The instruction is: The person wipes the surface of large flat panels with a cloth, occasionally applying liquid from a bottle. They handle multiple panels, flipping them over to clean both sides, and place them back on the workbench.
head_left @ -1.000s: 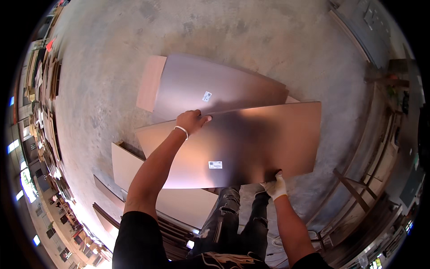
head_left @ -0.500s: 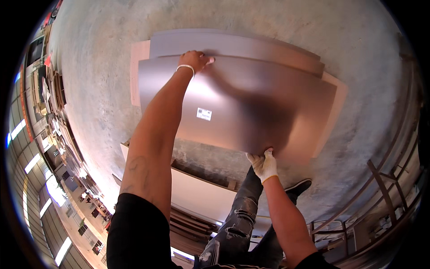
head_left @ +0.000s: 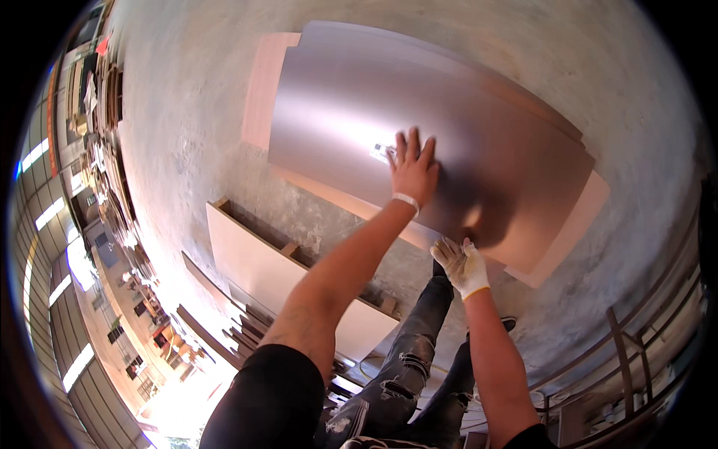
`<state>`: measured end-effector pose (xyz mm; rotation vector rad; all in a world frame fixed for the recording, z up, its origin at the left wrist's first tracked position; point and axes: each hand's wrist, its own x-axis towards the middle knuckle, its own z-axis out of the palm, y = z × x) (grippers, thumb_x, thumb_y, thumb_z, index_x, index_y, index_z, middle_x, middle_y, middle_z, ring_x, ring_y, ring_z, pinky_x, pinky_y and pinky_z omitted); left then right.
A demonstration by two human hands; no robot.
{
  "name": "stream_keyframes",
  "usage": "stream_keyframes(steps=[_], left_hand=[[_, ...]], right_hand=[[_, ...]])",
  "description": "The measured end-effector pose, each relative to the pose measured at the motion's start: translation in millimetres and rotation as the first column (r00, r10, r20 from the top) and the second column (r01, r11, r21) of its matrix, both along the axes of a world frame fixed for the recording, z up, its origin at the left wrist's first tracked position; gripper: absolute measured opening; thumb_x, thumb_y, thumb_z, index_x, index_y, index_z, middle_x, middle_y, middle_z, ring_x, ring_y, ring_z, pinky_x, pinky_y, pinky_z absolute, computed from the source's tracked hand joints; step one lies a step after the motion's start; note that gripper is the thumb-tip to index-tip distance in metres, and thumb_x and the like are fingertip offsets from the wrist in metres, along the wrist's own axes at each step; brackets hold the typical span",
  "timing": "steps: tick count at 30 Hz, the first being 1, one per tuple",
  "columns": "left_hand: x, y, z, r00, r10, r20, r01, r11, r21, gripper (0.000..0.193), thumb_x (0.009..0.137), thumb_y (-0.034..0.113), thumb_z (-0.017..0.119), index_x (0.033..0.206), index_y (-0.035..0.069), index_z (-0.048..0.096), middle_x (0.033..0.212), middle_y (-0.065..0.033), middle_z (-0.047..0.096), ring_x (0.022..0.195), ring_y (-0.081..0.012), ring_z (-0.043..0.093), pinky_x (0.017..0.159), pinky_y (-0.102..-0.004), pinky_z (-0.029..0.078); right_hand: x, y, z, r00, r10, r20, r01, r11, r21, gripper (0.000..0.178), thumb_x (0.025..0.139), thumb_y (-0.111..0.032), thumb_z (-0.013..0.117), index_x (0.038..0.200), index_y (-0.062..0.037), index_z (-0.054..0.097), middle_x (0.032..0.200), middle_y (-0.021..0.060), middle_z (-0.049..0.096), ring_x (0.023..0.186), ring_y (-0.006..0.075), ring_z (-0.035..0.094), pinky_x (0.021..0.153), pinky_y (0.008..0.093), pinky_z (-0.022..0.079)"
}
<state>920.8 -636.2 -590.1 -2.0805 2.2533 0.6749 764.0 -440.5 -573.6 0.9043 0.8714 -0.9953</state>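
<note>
A large, shiny grey-brown panel [head_left: 336,97] lies on top of a stack of boards on the floor. My bare left hand [head_left: 415,176], with a white band at the wrist, is over its face near a small white label [head_left: 380,152]. The fingers are spread and grip nothing; part of the label is hidden behind them. At the panel's near edge is my right hand [head_left: 461,268] in a white work glove. Its fingers stretch along the edge, with the thumb apart and its tip at the panel.
Pinkish boards [head_left: 271,90] stick out from under the panel. A pale board with a wooden frame [head_left: 254,251] lies left of my legs. Dark metal rails [head_left: 627,359] stand at the right. Timber stacks [head_left: 105,172] line the far left.
My left hand has left the panel's far edge and come nearer, over its face, fingers now spread. The top panel now covers more of the far board beneath it. The view has turned.
</note>
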Motion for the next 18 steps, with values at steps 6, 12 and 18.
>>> stream_keyframes(steps=[6, 12, 18], left_hand=[[119, 118, -10, 0.652, 0.746, 0.137, -0.755, 0.622, 0.206, 0.100, 0.090, 0.049, 0.073, 0.165, 0.006, 0.023, 0.168, -0.0303, 0.022, 0.157, -0.0508, 0.011, 0.126, -0.0620, 0.013], [115, 92, -21, 0.673, 0.720, 0.166, -0.732, 0.618, 0.287, 0.116, 0.088, 0.061, 0.071, 0.160, -0.013, 0.017, 0.168, -0.0330, 0.019, 0.159, -0.0459, 0.008, 0.129, -0.0522, 0.009], [133, 63, -20, 0.672, 0.694, 0.258, -0.740, 0.644, 0.197, 0.118, 0.088, 0.067, 0.068, 0.160, -0.012, 0.018, 0.169, -0.0320, 0.017, 0.160, -0.0446, 0.009, 0.129, -0.0515, 0.008]], right_hand=[[-89, 14, 77, 0.566, 0.583, -0.582, -0.665, 0.740, 0.095, 0.016, 0.102, -0.009, 0.061, 0.117, -0.0030, 0.063, 0.095, 0.0046, 0.067, 0.087, 0.0197, 0.071, 0.083, 0.0371, 0.061], [-186, 38, -3, 0.290, 0.594, -0.750, -0.585, 0.730, 0.353, 0.049, 0.097, -0.007, 0.069, 0.142, 0.0050, 0.050, 0.113, 0.0095, 0.066, 0.107, 0.0158, 0.063, 0.098, 0.0282, 0.050], [-139, -43, -4, -0.123, 0.781, -0.612, -0.752, 0.328, 0.571, 0.053, 0.094, -0.012, 0.075, 0.136, 0.0106, 0.050, 0.116, 0.0162, 0.070, 0.106, 0.0214, 0.069, 0.093, 0.0356, 0.053]])
